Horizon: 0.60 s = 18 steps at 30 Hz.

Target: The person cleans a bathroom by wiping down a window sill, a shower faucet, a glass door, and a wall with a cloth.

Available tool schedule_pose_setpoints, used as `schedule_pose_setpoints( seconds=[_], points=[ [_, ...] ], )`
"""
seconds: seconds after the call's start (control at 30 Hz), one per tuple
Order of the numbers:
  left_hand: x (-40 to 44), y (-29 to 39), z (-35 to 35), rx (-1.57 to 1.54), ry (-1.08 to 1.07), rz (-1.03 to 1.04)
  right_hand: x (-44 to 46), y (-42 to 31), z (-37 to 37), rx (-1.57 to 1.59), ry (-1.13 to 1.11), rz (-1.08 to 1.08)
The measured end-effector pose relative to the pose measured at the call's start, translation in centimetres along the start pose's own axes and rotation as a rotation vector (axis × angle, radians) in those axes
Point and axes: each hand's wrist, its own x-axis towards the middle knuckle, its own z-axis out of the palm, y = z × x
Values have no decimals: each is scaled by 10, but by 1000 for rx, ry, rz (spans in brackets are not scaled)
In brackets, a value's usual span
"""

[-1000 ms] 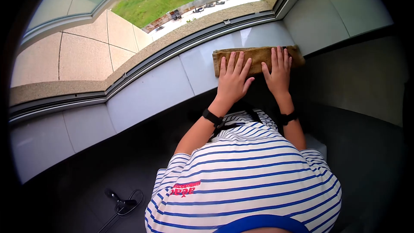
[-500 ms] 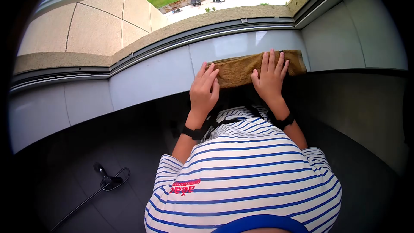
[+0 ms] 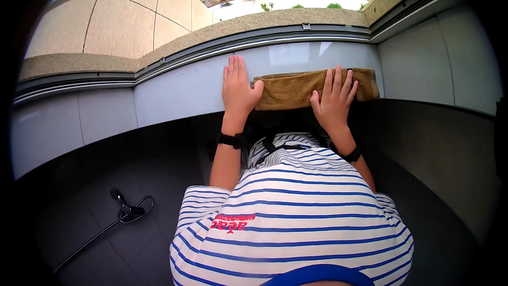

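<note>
A folded brown towel (image 3: 288,91) lies lengthwise along the pale tiled windowsill (image 3: 177,92). My right hand (image 3: 333,100) rests flat on the towel's right half, fingers spread and pointing at the window. At the towel's left end, my left hand (image 3: 239,87) lies flat on the sill with its fingers stretched out. Its thumb is at the towel's left edge; whether it presses on the cloth I cannot tell. Both wrists wear black bands.
A metal window track (image 3: 254,42) runs behind the sill, with the window open onto grass and a paved strip below. Side walls (image 3: 415,55) rise at the right. On the dark floor at lower left lies a black cable with a handle-like end (image 3: 127,209).
My left hand has shifted left off the towel's end and flattened onto the sill, its fingers now straight. My right hand stays on the towel. The view has tilted slightly.
</note>
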Motion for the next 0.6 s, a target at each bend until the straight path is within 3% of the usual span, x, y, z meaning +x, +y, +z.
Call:
schedule_pose_setpoints(
  seconds=[0.3, 0.37, 0.6],
  points=[
    [-16, 5, -22, 18, 64, -65, -1, 1, 2, 17, 33, 0],
    [-19, -1, -27, -164, 50, -229, -1, 1, 2, 16, 37, -3],
    [15, -22, -14, -82, -112, -396, -1, 1, 4, 1, 26, -8]
  ],
)
